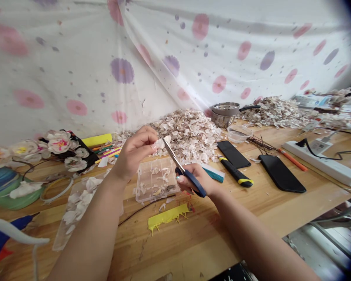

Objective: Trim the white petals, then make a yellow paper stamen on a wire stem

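Observation:
My left hand point(136, 150) is raised over the wooden table point(251, 210), its fingers pinched on a small white petal piece point(160, 143). My right hand point(194, 180) grips blue-handled scissors point(183, 171), whose blades point up and left and meet the petal piece. Below both hands sits a clear plastic compartment box point(155, 178) holding several small white scraps. A fringed yellow paper strip point(166, 216) lies on the table just in front of the box.
A big pile of white petal scraps point(190, 132) lies behind the box. Right of it are two black phones point(280, 172), a yellow-black utility knife point(235, 171), metal bowls point(225, 112) and a power strip point(321, 162). Paper flowers point(57, 144) and a clear bag of petals point(77, 201) sit left.

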The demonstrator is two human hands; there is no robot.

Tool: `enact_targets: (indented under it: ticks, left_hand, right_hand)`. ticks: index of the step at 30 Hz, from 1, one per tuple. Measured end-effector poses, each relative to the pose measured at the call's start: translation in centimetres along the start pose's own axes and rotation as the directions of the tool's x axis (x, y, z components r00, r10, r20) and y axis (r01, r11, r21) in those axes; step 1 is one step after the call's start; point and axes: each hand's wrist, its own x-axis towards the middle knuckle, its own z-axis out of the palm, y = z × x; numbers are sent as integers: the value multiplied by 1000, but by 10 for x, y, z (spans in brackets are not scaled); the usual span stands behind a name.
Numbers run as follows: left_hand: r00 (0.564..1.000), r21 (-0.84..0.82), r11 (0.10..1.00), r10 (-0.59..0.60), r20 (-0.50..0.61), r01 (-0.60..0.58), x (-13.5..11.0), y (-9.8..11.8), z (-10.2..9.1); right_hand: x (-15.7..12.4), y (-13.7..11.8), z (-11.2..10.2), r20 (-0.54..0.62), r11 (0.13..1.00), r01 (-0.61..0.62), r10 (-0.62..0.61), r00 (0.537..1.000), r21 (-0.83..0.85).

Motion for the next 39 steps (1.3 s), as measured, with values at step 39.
enact_targets:
  ticks: [39]
  left_hand:
    - [604, 187, 947, -310, 734, 260, 1, -8, 9]
  right_hand:
    - [1, 0, 7, -233, 991, -12, 42, 971, 131]
